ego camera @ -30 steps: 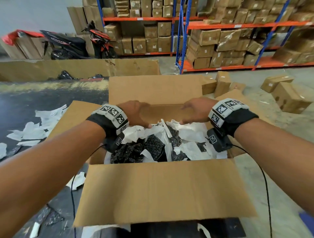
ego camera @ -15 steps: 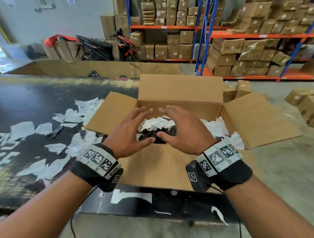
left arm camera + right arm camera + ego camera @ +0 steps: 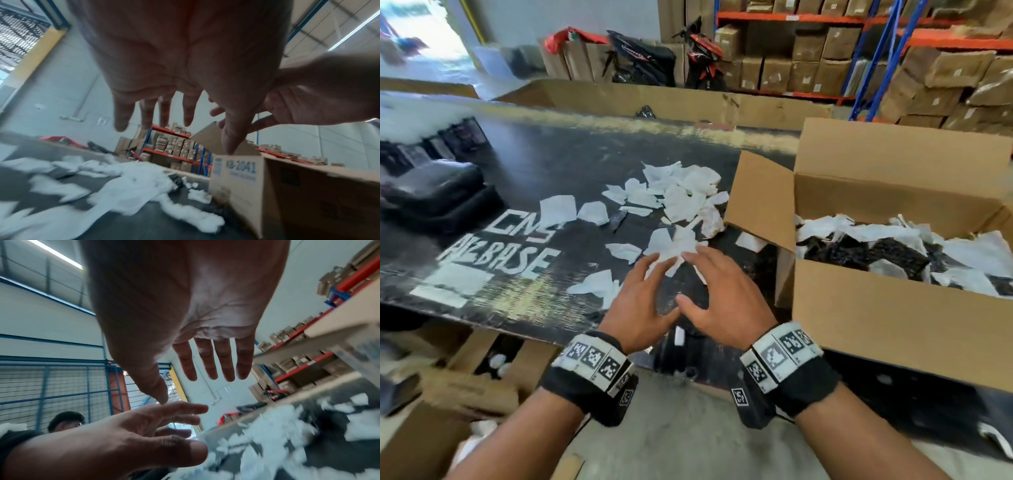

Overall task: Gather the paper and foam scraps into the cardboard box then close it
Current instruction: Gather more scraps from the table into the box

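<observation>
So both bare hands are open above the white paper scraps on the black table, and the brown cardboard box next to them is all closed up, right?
Not quite. The brown cardboard box is open, its flaps up, with paper and dark foam inside, as the head view shows. The rest holds: the left hand and right hand are open above the white paper scraps on the black table.

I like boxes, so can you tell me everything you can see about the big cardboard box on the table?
The cardboard box is plain brown and stands upright on the black table, right of both hands. Its flaps are open. One flap leans left over the loose white paper scraps. Inside lie white paper and black foam pieces, nearly filling it. Blue print marks one side. Neither hand touches it.
</observation>
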